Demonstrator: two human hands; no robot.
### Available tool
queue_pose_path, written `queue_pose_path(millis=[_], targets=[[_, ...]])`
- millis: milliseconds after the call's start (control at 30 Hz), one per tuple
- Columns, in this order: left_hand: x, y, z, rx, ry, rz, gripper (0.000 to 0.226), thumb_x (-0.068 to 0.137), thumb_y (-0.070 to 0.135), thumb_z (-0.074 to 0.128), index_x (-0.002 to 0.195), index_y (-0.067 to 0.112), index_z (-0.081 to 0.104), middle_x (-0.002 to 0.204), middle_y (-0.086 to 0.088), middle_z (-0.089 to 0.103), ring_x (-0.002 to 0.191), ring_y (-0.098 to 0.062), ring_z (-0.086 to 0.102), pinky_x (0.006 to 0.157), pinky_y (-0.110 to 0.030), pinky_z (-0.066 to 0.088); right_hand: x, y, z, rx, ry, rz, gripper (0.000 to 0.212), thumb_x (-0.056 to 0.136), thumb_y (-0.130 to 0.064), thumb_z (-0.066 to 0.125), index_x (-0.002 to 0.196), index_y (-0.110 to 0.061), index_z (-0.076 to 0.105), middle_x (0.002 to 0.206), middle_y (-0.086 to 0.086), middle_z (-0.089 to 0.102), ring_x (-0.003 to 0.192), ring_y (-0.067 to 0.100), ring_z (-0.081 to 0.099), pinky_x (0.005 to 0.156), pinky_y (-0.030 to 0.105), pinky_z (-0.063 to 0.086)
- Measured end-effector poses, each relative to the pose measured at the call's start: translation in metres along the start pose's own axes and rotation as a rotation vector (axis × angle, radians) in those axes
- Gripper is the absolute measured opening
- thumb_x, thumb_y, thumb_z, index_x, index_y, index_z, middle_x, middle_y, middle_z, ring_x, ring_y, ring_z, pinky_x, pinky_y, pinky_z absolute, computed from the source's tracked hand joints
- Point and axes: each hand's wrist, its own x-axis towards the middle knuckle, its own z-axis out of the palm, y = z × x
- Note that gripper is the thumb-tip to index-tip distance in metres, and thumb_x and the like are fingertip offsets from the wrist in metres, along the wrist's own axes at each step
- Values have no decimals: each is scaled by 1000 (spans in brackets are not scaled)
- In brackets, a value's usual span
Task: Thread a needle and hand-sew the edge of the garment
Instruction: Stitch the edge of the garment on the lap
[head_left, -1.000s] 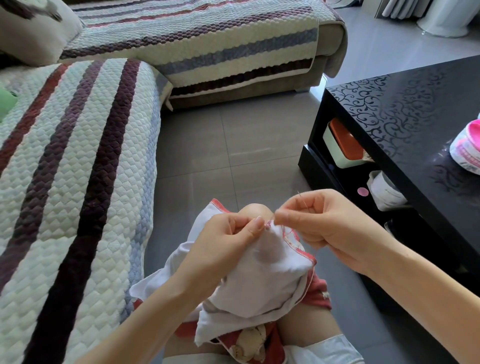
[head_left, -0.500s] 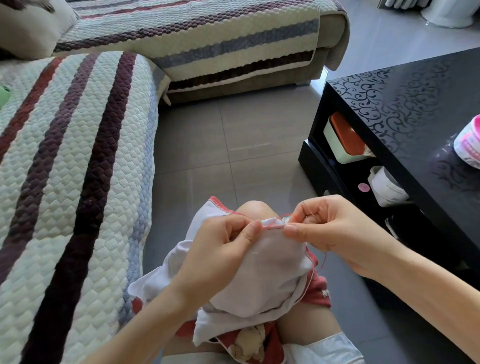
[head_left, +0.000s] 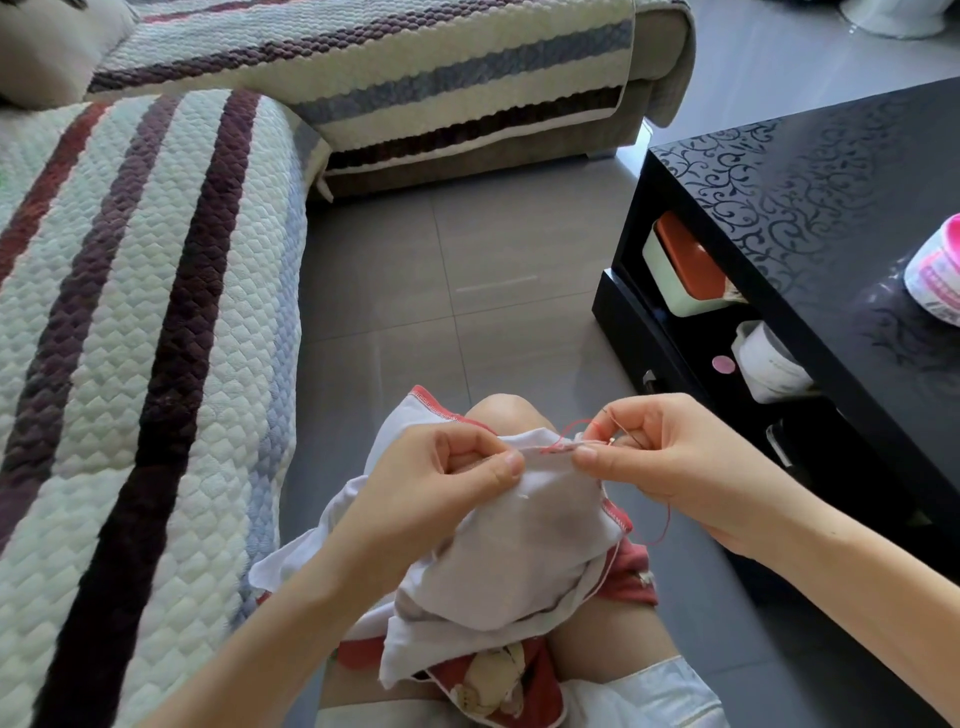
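Am watching from far. Left hand (head_left: 441, 467) pinching white garment (head_left: 519, 551) edge, over knee (head_left: 498, 410). Right hand (head_left: 670, 462) pinching needle (head_left: 612, 427) at same edge. Red thread (head_left: 571, 428) looping out, so threading looking done. Few red stitches showing; am guessing more edge waiting for sewing.

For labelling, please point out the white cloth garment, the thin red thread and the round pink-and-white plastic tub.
white cloth garment (head_left: 535, 540): head view, its bare middle.
thin red thread (head_left: 668, 514): head view, hanging loop.
round pink-and-white plastic tub (head_left: 935, 278): head view, side wall.
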Motion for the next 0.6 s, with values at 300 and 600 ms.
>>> queue_pose_path(millis=[300, 600], targets=[[-1, 0, -1, 106, 92, 117, 18, 71, 27, 77, 75, 10, 75, 77, -12, 72, 73, -20, 68, 69, -33, 52, -3, 6, -2, -53, 99, -180, 16, 80, -15, 73, 70, -4, 66, 52, 6, 31, 52, 15, 26, 57, 35, 23], [2, 0, 9, -35, 102, 0, 20, 67, 30, 77, 78, 13, 76, 80, -12, 72, 76, -12, 64, 72, -30, 47, -8, 9, -1, -82, 30, -216, 37, 80, -49, 66, 92, -16, 54, 53, 5, 48, 52, 11, 36, 50, 22, 30]])
